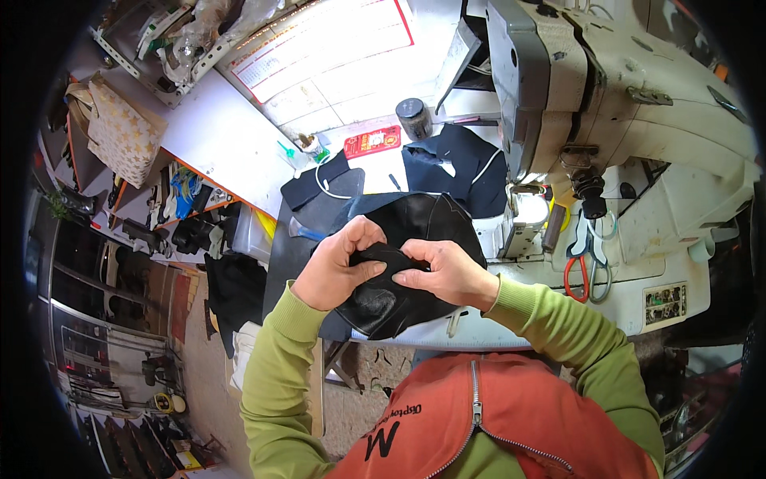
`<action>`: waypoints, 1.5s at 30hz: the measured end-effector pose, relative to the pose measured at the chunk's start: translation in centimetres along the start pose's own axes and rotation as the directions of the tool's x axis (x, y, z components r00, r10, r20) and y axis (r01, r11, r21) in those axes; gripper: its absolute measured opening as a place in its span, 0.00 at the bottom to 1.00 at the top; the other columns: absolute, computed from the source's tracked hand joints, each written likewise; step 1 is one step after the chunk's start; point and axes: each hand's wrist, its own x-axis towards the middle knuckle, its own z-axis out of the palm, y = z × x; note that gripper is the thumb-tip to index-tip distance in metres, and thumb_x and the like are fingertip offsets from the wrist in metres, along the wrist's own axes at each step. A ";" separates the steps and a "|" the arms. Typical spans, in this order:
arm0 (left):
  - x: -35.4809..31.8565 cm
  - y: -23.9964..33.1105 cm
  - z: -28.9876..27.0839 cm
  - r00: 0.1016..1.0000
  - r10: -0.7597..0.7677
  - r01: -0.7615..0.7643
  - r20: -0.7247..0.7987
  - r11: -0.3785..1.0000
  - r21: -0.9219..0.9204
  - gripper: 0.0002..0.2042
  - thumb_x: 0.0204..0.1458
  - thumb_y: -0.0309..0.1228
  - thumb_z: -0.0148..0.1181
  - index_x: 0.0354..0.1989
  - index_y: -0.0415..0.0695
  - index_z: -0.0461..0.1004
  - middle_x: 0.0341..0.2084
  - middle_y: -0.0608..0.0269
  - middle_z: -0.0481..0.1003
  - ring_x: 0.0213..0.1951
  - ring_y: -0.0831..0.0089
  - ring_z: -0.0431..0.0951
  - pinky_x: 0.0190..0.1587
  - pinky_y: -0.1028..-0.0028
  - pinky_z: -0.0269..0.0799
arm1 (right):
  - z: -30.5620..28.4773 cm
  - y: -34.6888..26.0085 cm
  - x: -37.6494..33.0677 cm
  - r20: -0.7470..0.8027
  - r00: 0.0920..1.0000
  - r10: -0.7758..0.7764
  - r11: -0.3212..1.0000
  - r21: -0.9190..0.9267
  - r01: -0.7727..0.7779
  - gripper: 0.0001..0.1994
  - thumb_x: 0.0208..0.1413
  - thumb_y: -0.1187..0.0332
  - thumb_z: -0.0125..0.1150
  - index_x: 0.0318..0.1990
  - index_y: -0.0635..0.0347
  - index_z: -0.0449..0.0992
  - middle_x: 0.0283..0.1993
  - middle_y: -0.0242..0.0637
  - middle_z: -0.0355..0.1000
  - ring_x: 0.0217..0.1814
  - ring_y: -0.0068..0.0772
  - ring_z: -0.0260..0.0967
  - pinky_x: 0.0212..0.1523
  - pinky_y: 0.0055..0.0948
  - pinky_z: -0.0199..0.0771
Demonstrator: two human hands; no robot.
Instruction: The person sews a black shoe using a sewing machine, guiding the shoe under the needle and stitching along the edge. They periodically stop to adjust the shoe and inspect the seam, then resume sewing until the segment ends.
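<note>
Nearest my viewpoint is the wearer's red vest point(511, 415), cut off by the lower edge, with its metal zipper point(476, 399) showing. The green sleeves point(279, 375) run up from either side of it.

Visibility: the dark fisheye rim crops my view all round. At upper right, the pale sewing machine point(638, 104) is cut off by the frame, and I cannot make out its needle. The wall sheet point(323, 52) is washed out by glare. Items on the left shelves point(152, 227) are too dark and small for me to identify.

Hands: the left hand point(341, 267) is closed, fingers curled, pinching a fold of the black piece point(431, 223) between thumb and fingers. The right hand point(447, 273) grips the same piece, thumb and forefinger drawn close together. The thumb tips face each other, slightly apart. The fingers' undersides are hidden in the folds; I cannot tell what they press against there.

Location: the black piece is held over the near edge of the white table point(630, 307). Its surface is partly glossy, and its full outline is lost among folds. Beyond it lie dark cloth pieces point(471, 152), a red packet point(373, 142) and a lidded jar point(414, 120). Scissors point(594, 257) lie to the right.
</note>
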 end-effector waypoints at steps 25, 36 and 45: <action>0.8 -0.2 -0.2 0.996 0.040 -0.018 -0.077 0.962 0.274 0.19 0.47 0.17 0.62 0.49 0.42 0.68 0.24 0.73 0.59 0.28 0.83 0.58 0.31 0.82 0.59 | 0.9 -0.1 -0.1 -0.174 0.981 0.089 0.984 0.166 -0.060 0.24 0.51 0.74 0.62 0.57 0.56 0.63 0.43 0.45 0.74 0.39 0.33 0.73 0.43 0.28 0.71; -2.5 -0.4 0.3 0.570 0.378 -0.285 -0.730 0.924 0.256 0.11 0.52 0.19 0.56 0.44 0.37 0.69 0.36 0.62 0.74 0.37 0.75 0.73 0.43 0.77 0.69 | -1.3 -1.2 2.1 -0.215 0.973 0.089 0.883 0.469 0.023 0.24 0.54 0.84 0.55 0.58 0.55 0.64 0.38 0.31 0.71 0.39 0.15 0.66 0.41 0.16 0.68; -14.2 -20.4 15.8 0.788 0.105 0.353 -0.607 0.730 0.585 0.35 0.47 0.36 0.63 0.62 0.33 0.57 0.60 0.39 0.58 0.63 0.45 0.55 0.64 0.49 0.47 | -3.0 -1.1 3.7 -0.255 0.946 0.202 0.629 0.774 0.074 0.23 0.56 0.82 0.54 0.58 0.61 0.61 0.44 0.45 0.74 0.43 0.28 0.73 0.48 0.24 0.75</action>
